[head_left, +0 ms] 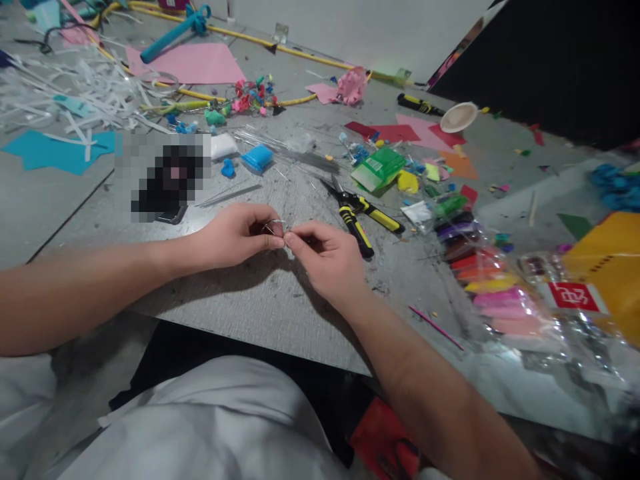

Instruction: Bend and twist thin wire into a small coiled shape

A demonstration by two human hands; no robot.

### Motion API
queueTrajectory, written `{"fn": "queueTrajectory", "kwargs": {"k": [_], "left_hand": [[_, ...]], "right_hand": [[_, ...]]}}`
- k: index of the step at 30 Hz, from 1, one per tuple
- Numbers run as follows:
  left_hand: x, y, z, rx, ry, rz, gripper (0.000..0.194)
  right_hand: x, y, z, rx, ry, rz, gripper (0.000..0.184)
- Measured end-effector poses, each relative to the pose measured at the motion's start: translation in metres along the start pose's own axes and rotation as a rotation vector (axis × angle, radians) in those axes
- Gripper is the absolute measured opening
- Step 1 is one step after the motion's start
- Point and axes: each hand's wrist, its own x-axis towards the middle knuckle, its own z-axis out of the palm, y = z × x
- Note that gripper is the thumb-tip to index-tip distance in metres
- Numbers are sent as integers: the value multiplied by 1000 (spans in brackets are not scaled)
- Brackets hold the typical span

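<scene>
My left hand (245, 235) is closed in a pinch on a thin silvery wire (274, 223), part of which curves above the thumb. My right hand (327, 257) meets it fingertip to fingertip, its thumb and forefinger pressed together at the wire's end. The fingers hide most of the wire's shape. Just beyond my right hand lie black-and-yellow pliers (357, 210) with their handles apart. Behind my left hand are several loose straight wires (230, 195), a blue clay packet (257, 158) and a small blue lump (228, 168).
Clear bags of coloured clay packets (505, 293) lie on the right. White paper strips (95, 87) heap at the back left, near a blurred-out dark object (170, 180). A yellow cable (295, 52) crosses the back. A purple stick (436, 327) lies near the front edge.
</scene>
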Motion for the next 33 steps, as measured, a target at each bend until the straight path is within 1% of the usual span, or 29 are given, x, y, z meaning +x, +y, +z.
{"fn": "queueTrajectory", "kwargs": {"k": [4,6,10,13,15,17,20,23,26,29,33], "left_hand": [[2,-1,-1,-20,-14,-32,29],[2,0,-1,-20,-26,-25,30],[1,7,-1,37,-32,-21,29],[0,11,-2,93,-21,-28,28],[0,11,-2,118,-30,-32,27],[1,10,-2,121,-44,-33,29],[1,8,-2,120,-55,-17,33],[1,9,-3,138,-62,-10,32],[0,12,-4,158,-71,-13,32],[0,12,-5,125,-94,-21,35],[0,8,-4,21,-111,-52,42]], "right_hand": [[2,2,0,39,15,23,18],[3,2,-1,71,11,57,18],[5,1,-3,107,17,143,21],[7,2,-4,132,41,171,21],[8,3,-4,186,59,198,20],[10,4,-5,279,77,249,21],[14,5,-7,413,80,351,29],[18,5,-12,490,65,433,37],[19,4,-15,541,41,501,39],[19,4,-15,580,15,545,37],[17,2,-15,635,3,591,33]]}}
